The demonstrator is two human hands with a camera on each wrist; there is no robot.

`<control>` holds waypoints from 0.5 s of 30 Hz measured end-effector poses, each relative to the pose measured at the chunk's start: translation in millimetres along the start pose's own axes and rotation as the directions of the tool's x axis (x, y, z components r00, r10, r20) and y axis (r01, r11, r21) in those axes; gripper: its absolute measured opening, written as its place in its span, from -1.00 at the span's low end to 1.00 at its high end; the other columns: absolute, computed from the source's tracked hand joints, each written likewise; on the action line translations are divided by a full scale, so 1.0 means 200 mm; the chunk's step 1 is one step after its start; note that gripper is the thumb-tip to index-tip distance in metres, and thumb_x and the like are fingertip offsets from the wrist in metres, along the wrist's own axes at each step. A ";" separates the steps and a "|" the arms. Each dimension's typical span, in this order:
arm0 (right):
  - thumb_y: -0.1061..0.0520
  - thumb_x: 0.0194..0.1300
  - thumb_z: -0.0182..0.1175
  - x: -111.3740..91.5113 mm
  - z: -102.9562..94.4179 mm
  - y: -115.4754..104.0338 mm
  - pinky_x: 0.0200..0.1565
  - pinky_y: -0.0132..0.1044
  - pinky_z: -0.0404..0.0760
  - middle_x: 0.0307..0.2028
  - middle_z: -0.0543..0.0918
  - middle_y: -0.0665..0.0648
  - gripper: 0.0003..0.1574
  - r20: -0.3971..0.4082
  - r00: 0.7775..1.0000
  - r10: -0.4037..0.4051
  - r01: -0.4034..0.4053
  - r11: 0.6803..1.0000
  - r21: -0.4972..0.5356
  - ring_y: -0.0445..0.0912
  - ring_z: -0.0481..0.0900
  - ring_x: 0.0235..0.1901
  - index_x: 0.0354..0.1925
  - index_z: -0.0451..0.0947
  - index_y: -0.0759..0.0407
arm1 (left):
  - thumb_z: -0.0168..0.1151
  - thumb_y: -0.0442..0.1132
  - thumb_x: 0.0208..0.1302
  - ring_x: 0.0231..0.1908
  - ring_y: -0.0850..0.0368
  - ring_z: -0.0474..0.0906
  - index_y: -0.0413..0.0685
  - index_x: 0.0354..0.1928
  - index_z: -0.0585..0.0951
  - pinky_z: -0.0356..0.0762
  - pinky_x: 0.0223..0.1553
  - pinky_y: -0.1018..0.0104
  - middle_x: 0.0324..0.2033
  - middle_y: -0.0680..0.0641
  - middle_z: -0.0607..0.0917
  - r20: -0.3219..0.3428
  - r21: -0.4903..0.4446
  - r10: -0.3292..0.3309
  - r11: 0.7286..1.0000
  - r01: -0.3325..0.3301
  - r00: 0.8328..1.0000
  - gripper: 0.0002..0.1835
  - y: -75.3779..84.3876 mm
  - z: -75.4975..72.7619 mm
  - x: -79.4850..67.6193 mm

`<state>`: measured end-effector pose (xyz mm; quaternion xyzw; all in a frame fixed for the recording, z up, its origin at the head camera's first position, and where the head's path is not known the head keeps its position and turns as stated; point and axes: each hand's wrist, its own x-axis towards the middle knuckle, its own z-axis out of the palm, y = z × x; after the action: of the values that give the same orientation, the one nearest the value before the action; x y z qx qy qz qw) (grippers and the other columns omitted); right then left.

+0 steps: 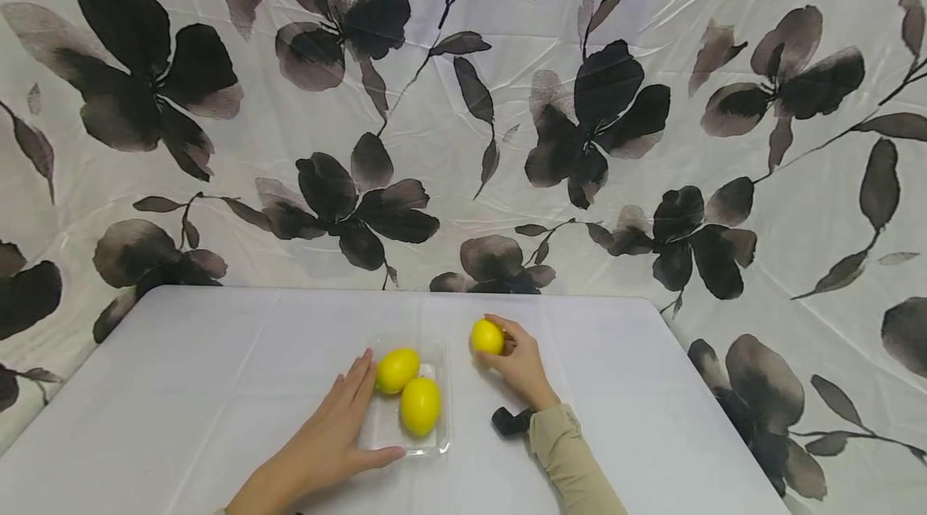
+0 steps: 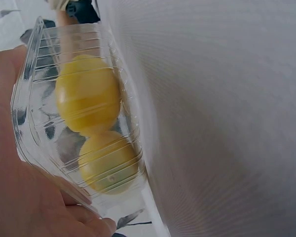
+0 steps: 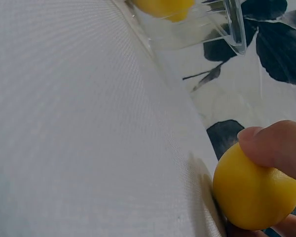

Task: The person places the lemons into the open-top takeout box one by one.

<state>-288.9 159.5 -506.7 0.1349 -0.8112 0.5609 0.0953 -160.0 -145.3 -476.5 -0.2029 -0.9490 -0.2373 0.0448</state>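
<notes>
A clear plastic container stands on the white table with two yellow lemons in it, one lemon towards the back and another lemon nearer the front. My left hand lies along its left side, fingers straight and thumb spread at the near corner. Both lemons show through the ribbed wall of the container in the left wrist view. Right of the container, my right hand holds a third lemon between thumb and fingers. That lemon is right at the tablecloth in the right wrist view.
A black wrist camera sits at the right sleeve cuff. The table is covered in a white cloth with fold lines. Behind it hangs a white curtain with dark flowers, down to the table's back edge.
</notes>
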 end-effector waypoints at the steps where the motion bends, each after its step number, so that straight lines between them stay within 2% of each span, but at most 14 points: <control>1: 0.37 0.00 0.48 0.00 0.00 0.00 0.13 -0.07 0.59 0.17 0.56 0.24 -0.20 -0.007 1.000 -0.004 0.004 1.000 0.002 0.15 0.58 0.07 0.25 0.53 0.20 | 0.19 0.58 -0.02 0.53 -0.09 -0.14 -0.32 0.52 0.03 -0.07 0.46 -0.16 0.56 -0.19 -0.14 -0.002 0.000 -0.001 1.000 0.001 1.000 0.35 0.00 0.00 0.00; 4: 0.37 0.00 0.48 -0.01 -0.01 -0.05 0.05 -0.08 0.64 0.15 0.58 0.24 -0.22 -0.018 1.000 -0.015 0.015 1.000 0.003 0.12 0.61 -0.03 0.24 0.54 0.20 | 0.16 0.61 -0.03 0.53 -0.09 -0.14 -0.32 0.53 0.02 -0.07 0.46 -0.17 0.56 -0.18 -0.14 0.002 0.001 -0.003 1.000 0.003 1.000 0.36 0.00 0.01 0.01; 5: 0.38 0.01 0.47 -0.02 -0.02 -0.07 0.04 -0.02 0.64 0.15 0.58 0.28 -0.23 -0.013 1.000 -0.018 0.018 1.000 0.001 0.15 0.61 -0.04 0.24 0.53 0.24 | 0.15 0.61 -0.03 0.53 -0.09 -0.14 -0.31 0.53 0.02 -0.08 0.46 -0.17 0.56 -0.18 -0.15 0.006 0.001 -0.007 1.000 0.007 1.000 0.36 0.00 0.01 0.01; 9: 0.41 0.04 0.43 -0.06 -0.02 -0.21 0.03 0.04 0.63 0.14 0.57 0.36 -0.27 0.012 1.000 -0.028 0.028 1.000 -0.003 0.19 0.59 -0.04 0.23 0.51 0.35 | 0.09 0.66 -0.06 0.52 -0.11 -0.13 -0.32 0.53 0.01 -0.09 0.46 -0.17 0.56 -0.19 -0.15 0.028 0.000 -0.019 1.000 0.019 0.999 0.39 0.00 0.00 0.01; 12: 0.40 0.05 0.43 -0.06 -0.01 -0.24 0.03 0.01 0.64 0.15 0.57 0.36 -0.27 0.013 0.999 -0.042 0.042 0.999 -0.009 0.20 0.58 -0.03 0.22 0.51 0.37 | 0.07 0.67 -0.08 0.52 -0.12 -0.14 -0.32 0.53 0.00 -0.11 0.46 -0.17 0.56 -0.19 -0.16 0.045 -0.003 -0.031 0.999 0.031 0.998 0.41 0.01 0.00 0.01; 15: 0.40 0.03 0.45 -0.04 0.01 -0.20 0.03 0.00 0.64 0.16 0.57 0.32 -0.25 -0.002 0.999 -0.051 0.051 0.999 -0.001 0.20 0.58 -0.02 0.23 0.51 0.34 | 0.08 0.67 -0.07 0.52 -0.13 -0.14 -0.32 0.53 0.01 -0.11 0.46 -0.17 0.56 -0.19 -0.16 0.056 -0.006 -0.038 0.999 0.039 0.998 0.40 0.01 0.00 0.01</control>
<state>-268.5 144.5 -474.4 0.1552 -0.8076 0.5581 0.1105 -160.4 -142.5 -474.9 -0.1912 -0.9528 -0.2356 0.0130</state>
